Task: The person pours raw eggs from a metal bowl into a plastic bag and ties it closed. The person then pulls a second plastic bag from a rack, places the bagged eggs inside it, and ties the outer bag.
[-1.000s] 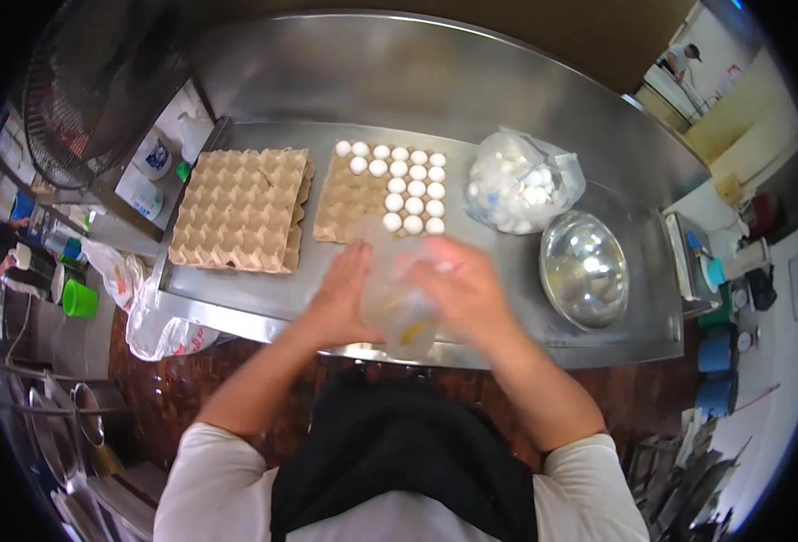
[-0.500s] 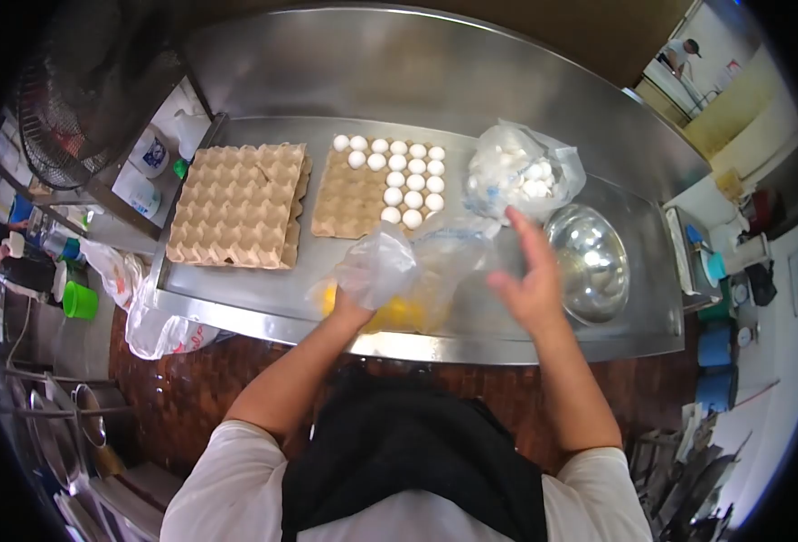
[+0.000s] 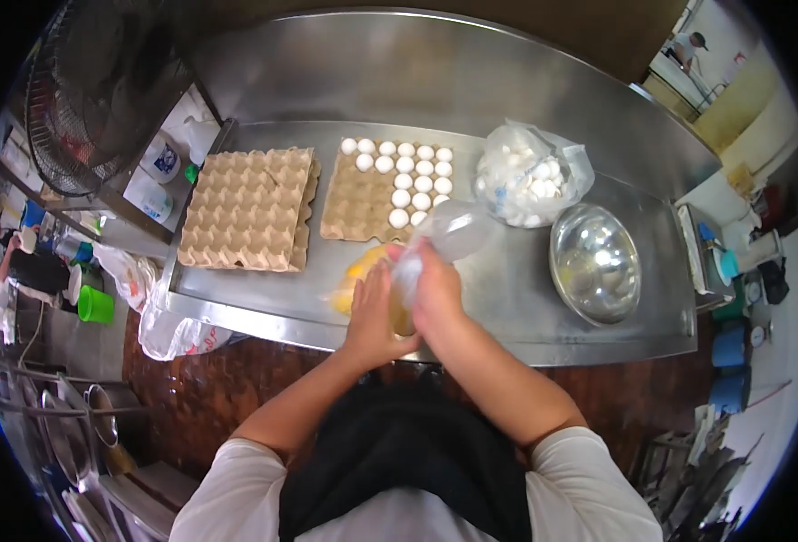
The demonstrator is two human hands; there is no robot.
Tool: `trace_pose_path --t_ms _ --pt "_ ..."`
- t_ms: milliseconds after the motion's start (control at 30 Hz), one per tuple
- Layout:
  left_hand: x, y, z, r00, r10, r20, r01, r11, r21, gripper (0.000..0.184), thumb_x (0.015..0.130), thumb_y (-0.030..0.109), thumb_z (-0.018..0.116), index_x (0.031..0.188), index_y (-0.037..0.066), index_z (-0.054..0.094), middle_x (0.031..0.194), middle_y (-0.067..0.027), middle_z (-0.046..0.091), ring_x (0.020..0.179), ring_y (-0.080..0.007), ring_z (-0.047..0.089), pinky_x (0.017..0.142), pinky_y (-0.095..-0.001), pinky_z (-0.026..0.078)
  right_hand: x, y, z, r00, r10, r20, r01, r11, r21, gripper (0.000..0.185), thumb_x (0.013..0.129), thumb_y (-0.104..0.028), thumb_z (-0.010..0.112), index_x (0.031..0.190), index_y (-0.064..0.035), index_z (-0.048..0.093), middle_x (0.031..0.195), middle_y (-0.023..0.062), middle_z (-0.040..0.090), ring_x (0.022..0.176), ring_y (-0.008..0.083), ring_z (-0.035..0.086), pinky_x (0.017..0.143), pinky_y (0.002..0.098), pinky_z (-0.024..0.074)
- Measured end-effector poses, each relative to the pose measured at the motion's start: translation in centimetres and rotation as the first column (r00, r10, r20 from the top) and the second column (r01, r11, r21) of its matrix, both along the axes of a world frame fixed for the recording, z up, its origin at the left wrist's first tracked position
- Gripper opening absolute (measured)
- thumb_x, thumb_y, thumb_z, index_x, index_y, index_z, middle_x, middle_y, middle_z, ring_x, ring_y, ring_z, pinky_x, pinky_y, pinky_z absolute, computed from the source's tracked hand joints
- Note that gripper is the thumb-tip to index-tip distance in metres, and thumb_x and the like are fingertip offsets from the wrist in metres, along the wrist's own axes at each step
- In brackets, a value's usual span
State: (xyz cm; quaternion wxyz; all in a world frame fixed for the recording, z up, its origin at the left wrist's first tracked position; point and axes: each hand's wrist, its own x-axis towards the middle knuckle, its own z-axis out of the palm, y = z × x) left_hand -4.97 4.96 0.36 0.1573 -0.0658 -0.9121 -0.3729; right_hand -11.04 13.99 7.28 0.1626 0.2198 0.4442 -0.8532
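Note:
A clear plastic bag (image 3: 360, 271) holding yellow liquid egg with yolks rests on the steel table near its front edge. My right hand (image 3: 437, 291) is closed around the bunched neck of this bag, and the loose top of the plastic puffs out beyond it. My left hand (image 3: 372, 314) lies against the near side of the bag, fingers stretched and thumb apart. Just behind the hands is a cardboard egg tray (image 3: 356, 206), with white eggs (image 3: 423, 168) along its back and right and bare cups at its front left.
A stack of egg trays (image 3: 247, 210) stands at the left. At the right are a bag of eggshells (image 3: 533, 176) and a shiny metal bowl (image 3: 595, 262). A fan (image 3: 83, 108) is beside the table's left end. Other people are in the far background.
My right hand has come left and down from the open table and closed on the bag's neck. My left hand has let go of the bag's top and now lies against its side.

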Motion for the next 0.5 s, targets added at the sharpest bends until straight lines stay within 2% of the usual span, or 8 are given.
trace_pose_path --t_ms 100,167,267,300,333,400,433,500 --pt "-2.9 -0.4 -5.4 0.986 0.163 -0.015 -0.162 0.983 0.082 0.076 0.076 0.032 0.066 0.138 0.004 0.032 0.146 -0.0187 0.028 0.136 -0.0392 0.022 0.111 -0.0524 0.013 2.8 -2.4 -1.7 0.978 0.056 -0.199 -0.025 0.987 0.158 0.029 0.089 -0.014 0.048 0.112 0.0014 0.056 0.105 0.013 0.062 0.098 0.0211 0.058 0.086 0.033 0.0448" --pt "-3.3 -0.2 -3.5 0.98 0.19 -0.063 -0.172 0.96 0.22 0.06 0.082 0.024 0.059 0.136 0.007 0.04 0.142 -0.0159 0.037 0.139 -0.0347 0.022 0.112 -0.0519 0.009 3.9 -1.9 0.1 0.962 0.11 -0.249 -0.064 0.98 0.189 0.035 0.085 -0.012 0.051 0.116 0.0031 0.055 0.113 0.0147 0.059 0.104 0.022 0.055 0.088 0.0318 0.0431" --pt "-3.4 -1.5 -5.2 0.987 0.101 -0.125 -0.112 0.991 -0.08 0.045 0.082 0.017 0.055 0.126 0.006 0.052 0.128 -0.0159 0.053 0.135 -0.0282 0.033 0.112 -0.0508 0.011 3.5 0.8 -2.3 0.927 0.284 -0.244 -0.192 0.92 0.341 0.037 0.084 -0.011 0.053 0.118 0.0038 0.054 0.115 0.014 0.058 0.107 0.0224 0.054 0.09 0.0319 0.0419" --pt "-4.3 -1.4 -6.8 0.992 0.125 -0.033 -0.116 0.972 0.203 0.04 0.082 0.015 0.055 0.121 0.007 0.057 0.123 -0.0144 0.057 0.131 -0.0267 0.038 0.111 -0.0507 0.012 3.5 1.8 -3.6 0.852 0.394 -0.344 -0.211 0.861 0.463 0.041 0.084 -0.017 0.056 0.118 0.0048 0.053 0.11 0.0191 0.061 0.103 0.0273 0.058 0.088 0.035 0.0447" --pt "-5.0 -1.2 -7.1 0.988 0.148 0.036 -0.147 0.866 0.478 0.036 0.081 0.013 0.054 0.115 0.007 0.061 0.117 -0.013 0.061 0.128 -0.0252 0.043 0.111 -0.0506 0.014 3.4 3.0 -1.9 0.76 0.592 -0.269 -0.278 0.669 0.689 0.04 0.084 -0.019 0.057 0.117 0.0037 0.054 0.107 0.0198 0.062 0.1 0.0294 0.059 0.086 0.0363 0.046" --pt "-4.5 -1.5 -6.1 0.991 0.126 0.031 -0.13 0.945 0.301 0.035 0.079 0.015 0.056 0.113 0.009 0.062 0.119 -0.0128 0.06 0.128 -0.0266 0.042 0.11 -0.0519 0.014 3.6 6.2 2.0 0.533 0.845 0.039 -0.277 0.131 0.952 0.039 0.085 -0.023 0.057 0.115 0.0015 0.056 0.102 0.0211 0.063 0.093 0.0336 0.062 0.082 0.0389 0.0487" --pt "-4.1 -1.5 -4.5 0.993 0.117 0.031 -0.121 0.971 0.209 0.034 0.079 0.016 0.057 0.112 0.01 0.063 0.119 -0.0127 0.059 0.128 -0.0274 0.042 0.11 -0.0526 0.014 3.8 7.2 2.7 0.379 0.924 0.05 -0.026 -0.044 0.999 0.031 0.082 -0.025 0.06 0.103 -0.0034 0.063 0.089 0.0179 0.065 0.083 0.0354 0.063 0.074 0.0422 0.051" --pt "-3.5 -1.4 -1.9 0.995 0.091 0.031 -0.092 0.996 0.015 0.033 0.078 0.018 0.058 0.11 0.012 0.064 0.12 -0.0125 0.059 0.128 -0.0288 0.041 0.109 -0.0539 0.015 4.4 6.6 3.2 0.104 0.994 -0.029 0.075 0.021 0.997 0.021 0.08 -0.023 0.06 0.091 -0.0066 0.065 0.083 0.0132 0.065 0.079 0.0322 0.064 0.072 0.0417 0.0511"
